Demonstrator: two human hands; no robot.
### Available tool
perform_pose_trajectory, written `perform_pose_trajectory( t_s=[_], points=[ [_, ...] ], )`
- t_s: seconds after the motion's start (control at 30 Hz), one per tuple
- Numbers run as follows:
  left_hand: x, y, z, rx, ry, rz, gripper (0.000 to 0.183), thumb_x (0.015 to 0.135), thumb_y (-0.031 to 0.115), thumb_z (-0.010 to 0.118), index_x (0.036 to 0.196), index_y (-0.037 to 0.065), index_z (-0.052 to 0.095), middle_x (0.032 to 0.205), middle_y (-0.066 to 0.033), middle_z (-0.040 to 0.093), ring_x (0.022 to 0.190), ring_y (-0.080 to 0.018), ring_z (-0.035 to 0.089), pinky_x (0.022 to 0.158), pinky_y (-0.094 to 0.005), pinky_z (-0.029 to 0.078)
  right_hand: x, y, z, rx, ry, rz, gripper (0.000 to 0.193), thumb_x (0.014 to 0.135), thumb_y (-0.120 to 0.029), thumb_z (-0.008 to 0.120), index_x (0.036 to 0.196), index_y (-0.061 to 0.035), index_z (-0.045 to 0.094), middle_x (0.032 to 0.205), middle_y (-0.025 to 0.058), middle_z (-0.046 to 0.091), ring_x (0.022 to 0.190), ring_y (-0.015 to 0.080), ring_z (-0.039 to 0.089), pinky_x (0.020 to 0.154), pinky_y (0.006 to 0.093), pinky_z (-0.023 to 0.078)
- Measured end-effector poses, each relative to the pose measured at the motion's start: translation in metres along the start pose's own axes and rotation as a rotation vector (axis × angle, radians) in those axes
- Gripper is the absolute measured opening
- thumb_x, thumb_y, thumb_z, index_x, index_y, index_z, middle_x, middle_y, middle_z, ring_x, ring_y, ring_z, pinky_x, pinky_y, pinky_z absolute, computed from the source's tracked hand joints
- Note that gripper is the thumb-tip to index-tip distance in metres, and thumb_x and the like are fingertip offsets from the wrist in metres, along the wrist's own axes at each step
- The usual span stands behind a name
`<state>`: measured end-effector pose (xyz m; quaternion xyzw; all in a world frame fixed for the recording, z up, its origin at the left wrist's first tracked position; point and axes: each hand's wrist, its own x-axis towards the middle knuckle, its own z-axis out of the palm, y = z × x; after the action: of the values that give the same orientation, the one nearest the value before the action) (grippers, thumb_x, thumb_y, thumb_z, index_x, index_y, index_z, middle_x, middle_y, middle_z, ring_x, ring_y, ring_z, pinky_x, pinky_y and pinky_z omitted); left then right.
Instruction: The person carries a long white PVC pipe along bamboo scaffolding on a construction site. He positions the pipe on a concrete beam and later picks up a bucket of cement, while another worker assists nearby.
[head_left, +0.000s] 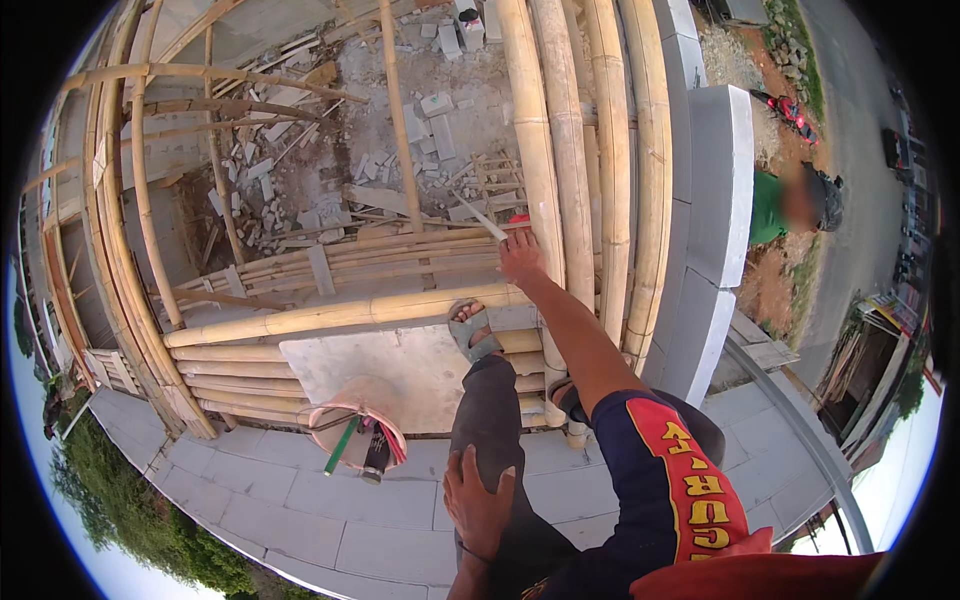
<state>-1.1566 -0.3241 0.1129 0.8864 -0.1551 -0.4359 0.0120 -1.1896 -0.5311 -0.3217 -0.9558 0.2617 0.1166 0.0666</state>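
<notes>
My right hand (pixel 521 257) reaches far out over the bamboo scaffold poles (pixel 560 150) and grips a thin pale flat tool (pixel 481 218) that points up and to the left. A bit of red shows by the fingers. My left hand (pixel 478 498) lies flat on my dark trouser leg (pixel 487 400), fingers spread, holding nothing. My foot in a grey sandal (pixel 472 331) stands on a horizontal bamboo pole (pixel 330 315).
A pinkish bucket (pixel 352 420) with a green-handled tool (pixel 341 446) sits on a grey slab (pixel 400 365). Grey block walls (pixel 718 180) run right and below. Rubble (pixel 330 190) lies far beneath. A person in green (pixel 770 205) stands below right, near a red motorbike (pixel 790 110).
</notes>
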Motion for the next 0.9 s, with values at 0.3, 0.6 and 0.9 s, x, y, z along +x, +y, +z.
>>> perform_pose_trajectory(
  t_s=[0.3, 0.6, 0.9],
  points=[
    [0.007, -0.015, 0.0, -0.035, -0.001, -0.038, 0.068, 0.075, 0.035, 0.074, 0.132, 0.007, 0.05, 0.133, -0.0205, 0.047, 0.12, -0.0407, 0.047, 0.099, -0.0512, 0.038, 0.017, -0.019, 0.074, -0.364, -0.78, 0.027, 0.031, 0.091, -0.019, 0.055, 0.119, -0.0117, 0.064, 0.109, -0.0002, 0.065, 0.102, 0.0189, 0.061, 0.075, 0.0396, 0.046],
    [-0.004, -0.029, -0.005, -0.025, -0.025, -0.015, 0.066, 0.078, 0.038, 0.071, 0.132, 0.008, 0.048, 0.132, -0.0193, 0.048, 0.122, -0.0391, 0.047, 0.095, -0.0533, 0.041, -0.018, -0.073, -0.081, 0.339, -0.804, 0.446, 0.021, 0.081, -0.022, 0.067, 0.098, -0.011, 0.074, 0.099, 0.011, 0.072, 0.093, 0.0248, 0.07, 0.069, 0.0374, 0.057],
    [-0.02, -0.03, -0.015, -0.107, -0.008, 0.252, 0.069, 0.077, 0.03, 0.071, 0.136, 0.006, 0.043, 0.138, -0.0178, 0.044, 0.127, -0.0369, 0.043, 0.101, -0.0509, 0.037, -0.179, -0.048, -0.384, 1.148, -0.829, 0.867, 0.037, 0.077, -0.03, 0.059, 0.067, 0.0049, 0.066, 0.058, 0.0171, 0.064, 0.052, 0.0272, 0.065, 0.058, 0.0388, 0.052]
  ],
)
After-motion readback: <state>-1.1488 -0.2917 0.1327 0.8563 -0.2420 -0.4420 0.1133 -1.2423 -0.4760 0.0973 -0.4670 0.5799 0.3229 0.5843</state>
